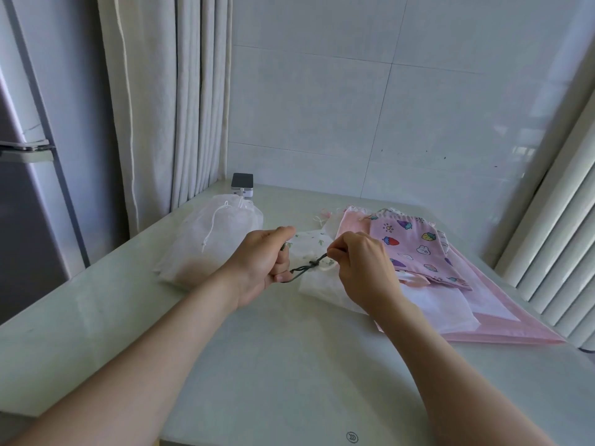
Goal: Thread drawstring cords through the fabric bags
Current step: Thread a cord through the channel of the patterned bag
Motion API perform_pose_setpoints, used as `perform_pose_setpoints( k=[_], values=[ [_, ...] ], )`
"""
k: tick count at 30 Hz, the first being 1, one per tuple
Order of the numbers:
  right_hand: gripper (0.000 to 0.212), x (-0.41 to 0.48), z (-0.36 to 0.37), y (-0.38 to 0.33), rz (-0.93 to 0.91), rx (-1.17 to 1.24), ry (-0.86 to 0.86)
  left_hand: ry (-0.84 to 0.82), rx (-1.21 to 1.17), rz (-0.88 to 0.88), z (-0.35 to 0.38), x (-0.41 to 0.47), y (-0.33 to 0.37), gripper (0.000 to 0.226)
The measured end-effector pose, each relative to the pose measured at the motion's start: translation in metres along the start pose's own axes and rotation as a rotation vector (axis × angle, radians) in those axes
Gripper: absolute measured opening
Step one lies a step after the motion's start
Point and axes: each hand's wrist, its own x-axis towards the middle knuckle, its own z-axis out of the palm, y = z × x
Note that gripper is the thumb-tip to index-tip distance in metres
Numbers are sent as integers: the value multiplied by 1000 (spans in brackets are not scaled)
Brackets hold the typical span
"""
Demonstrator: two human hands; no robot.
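A small white bag point(310, 244) with a green leaf print lies in the middle of the table. A dark green drawstring cord point(304, 268) with a knot runs across its near end. My left hand point(262, 262) grips one end of the cord in curled fingers. My right hand point(360, 262) pinches the other end just right of the knot. The cord is stretched between both hands over the bag.
A white mesh bag point(212, 239) with a white cord lies to the left. A pile of pink bags point(418, 252), one with a fruit print, lies to the right. A small dark device point(242, 185) stands by the curtain point(167, 101). The pale table point(273, 365) reaches toward me.
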Motion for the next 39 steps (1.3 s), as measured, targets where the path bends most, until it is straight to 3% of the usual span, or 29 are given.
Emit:
perform_pose_setpoints(
  k=[9, 13, 16, 17, 20, 24, 27, 29, 33, 37, 39],
  values=[
    [10, -3, -1, -11, 37, -119, 25, 74, 35, -48, 0, 1, 1, 40],
    [17, -5, 3, -6, -57, 39, -10, 116, 172, 80, -2, 2, -3, 42],
    [9, -7, 0, -5, -79, 143, 9, 199, 259, 226, -3, 0, -6, 21],
    [6, -7, -1, -6, -78, 171, 47, 235, 293, 276, -2, -2, -6, 19],
    [5, -6, -6, -12, -96, 200, 225, 265, 474, 436, -1, -4, -8, 42],
    [7, -8, -19, -22, -90, 283, 459, 148, 778, 531, -6, 1, -21, 61],
    [11, -9, -27, -28, -113, 407, 600, 145, 856, 565, -10, 9, -28, 39],
    [25, -9, -28, -32, -125, 469, 629, 139, 788, 545, -10, 11, -26, 23],
    [62, -10, -24, -33, -1, 524, 482, 185, 468, 473, -6, 7, -13, 18],
    [62, -10, -19, -24, 203, 622, 226, 260, 232, 415, -6, 7, -4, 14],
    [53, -11, -14, -25, 205, 643, 163, 365, 266, 382, -12, 6, 2, 17]
  ],
)
